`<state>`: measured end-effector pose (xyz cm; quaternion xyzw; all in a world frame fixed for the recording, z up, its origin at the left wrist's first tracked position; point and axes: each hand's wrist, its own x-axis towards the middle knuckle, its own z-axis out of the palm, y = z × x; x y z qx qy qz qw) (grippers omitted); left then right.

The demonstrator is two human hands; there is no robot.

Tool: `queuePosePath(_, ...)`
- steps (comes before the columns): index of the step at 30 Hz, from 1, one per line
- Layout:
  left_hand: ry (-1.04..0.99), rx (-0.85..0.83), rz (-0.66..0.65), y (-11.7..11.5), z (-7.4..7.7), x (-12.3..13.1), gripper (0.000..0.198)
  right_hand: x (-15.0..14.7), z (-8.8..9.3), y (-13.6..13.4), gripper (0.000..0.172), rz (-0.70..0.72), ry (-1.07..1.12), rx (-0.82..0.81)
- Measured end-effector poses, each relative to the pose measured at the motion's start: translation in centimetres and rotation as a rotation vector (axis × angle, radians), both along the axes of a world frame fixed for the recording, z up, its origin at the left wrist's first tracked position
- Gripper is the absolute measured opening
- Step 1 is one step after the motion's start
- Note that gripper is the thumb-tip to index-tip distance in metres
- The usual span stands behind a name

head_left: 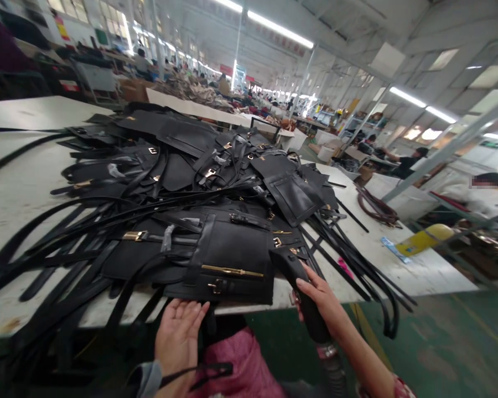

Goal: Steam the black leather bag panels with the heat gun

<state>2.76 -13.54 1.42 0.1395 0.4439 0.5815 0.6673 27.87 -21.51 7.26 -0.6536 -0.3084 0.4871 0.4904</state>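
A black leather bag piece (236, 251) lies flat at the table's front edge. It has a gold zipper and small buckled straps. My left hand (180, 329) is palm up at its lower edge, fingers stretched out and fingertips at or just under the leather; I cannot tell if they touch it. In my right hand (317, 298), closed around its handle, is a black hose nozzle (288, 265). A ribbed hose (332, 367) runs down from it. The nozzle's flat mouth points at the right side of the bag piece.
Behind it, a heap of black leather bag pieces (182, 135) with long straps covers much of the white table (8, 221). Straps (388, 309) hang over the right edge. A yellow cylinder (429, 237) and a brown strap coil (377, 204) lie to the right. People work farther back.
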Motion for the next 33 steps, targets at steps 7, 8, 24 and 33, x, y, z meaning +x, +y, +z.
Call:
queuePosePath(7, 0.08, -0.12, -0.069, 2.7, -1.5, -0.2, 0.013, 0.2, -3.9, -6.6, 0.073, 0.126, 0.139, -0.079)
queuePosePath(8, 0.1, -0.148, -0.08, 3.1, -1.7, -0.2, 0.012, 0.1, -4.2, -6.5, 0.072, 0.155, 0.146, -0.079)
queuePosePath(24, 0.213, -0.186, -0.098, 4.1, -1.9, 0.1, 0.019, 1.7, -3.8, -2.7, 0.072, -0.063, 0.129, 0.067)
queuePosePath(33, 0.217, -0.225, -0.063, 4.3, -1.9, 0.3, 0.017, -1.8, -6.1, -4.1, 0.073, 0.107, 0.23, -0.042)
